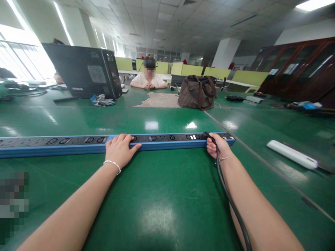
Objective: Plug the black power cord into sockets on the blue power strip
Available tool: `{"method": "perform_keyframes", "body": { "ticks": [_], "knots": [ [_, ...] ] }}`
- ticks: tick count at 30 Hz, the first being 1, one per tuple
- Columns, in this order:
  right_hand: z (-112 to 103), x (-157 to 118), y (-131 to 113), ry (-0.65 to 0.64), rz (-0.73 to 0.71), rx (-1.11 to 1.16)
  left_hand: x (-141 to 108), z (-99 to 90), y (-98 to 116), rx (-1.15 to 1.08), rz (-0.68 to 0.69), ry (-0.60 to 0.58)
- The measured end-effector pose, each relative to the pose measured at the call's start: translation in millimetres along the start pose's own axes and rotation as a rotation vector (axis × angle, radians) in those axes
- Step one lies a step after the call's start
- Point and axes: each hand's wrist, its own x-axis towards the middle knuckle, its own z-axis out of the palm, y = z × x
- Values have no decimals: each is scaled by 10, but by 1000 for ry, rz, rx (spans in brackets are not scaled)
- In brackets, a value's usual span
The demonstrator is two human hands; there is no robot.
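A long blue power strip (172, 144) with a black row of sockets lies across the green table. My left hand (119, 148) grips it near the middle, fingers over the top and thumb along the front side. Close to the strip's right end, my right hand (218, 146) is closed around a black power plug (205, 135), which is at a socket there; how deep it sits is hidden by my fingers. From that hand a thick black cord (230, 195) runs down along my right forearm and out of view at the bottom.
Right of the strip lies a white bar-shaped power strip (291, 154). Farther back are a black computer case (86, 71), gloves (102, 100) and a brown bag (196, 92). Across the table sits a person (149, 78) with both hands together. A seam crosses the tabletop (162, 202) at right.
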Motion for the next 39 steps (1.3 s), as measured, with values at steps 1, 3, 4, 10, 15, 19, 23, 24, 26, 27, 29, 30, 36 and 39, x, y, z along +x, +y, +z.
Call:
{"method": "perform_keyframes", "body": {
  "ticks": [1, 3, 4, 10, 15, 19, 23, 24, 26, 27, 29, 30, 36, 39],
  "knots": [
    [-5, 6, 8, -4, -7, -4, -1, -2, 2, 1, 2, 2],
    [-10, -28, -19, -32, -31, -11, -4, -3, 6, -2, 7, 7],
    [-12, -71, -60, -64, -66, -3, -5, -2, 6, -5, 6, 10],
    [-78, -428, -455, -309, -464, 125, -4, 12, -2, -17, -6, 3],
    [-255, -318, -380, -192, -312, 107, -8, 12, -5, -9, -1, 6],
    [-362, -171, -284, -98, -193, 122, -4, 10, -4, -10, -5, 0],
    [-343, -114, -278, -49, -72, 121, 0, 20, -9, -9, -1, 6],
    [-331, -102, -278, -37, -45, 110, 0, 22, -10, -7, -1, 9],
    [-316, -77, -278, -20, -7, 82, 0, 23, -11, -7, 0, 13],
    [-316, -64, -279, -16, 5, 69, -1, 21, -9, -8, -1, 11],
    [-332, -41, -285, -15, 21, 50, -2, 16, -5, -13, -4, 3],
    [-346, -32, -290, -17, 30, 42, -2, 14, -3, -14, -4, 0],
    [-423, -15, -340, -42, 98, 17, 0, 22, -9, -24, -5, 4],
    [-431, -15, -371, -11, 128, -26, 2, 31, -15, -20, 2, 10]
  ]
}}
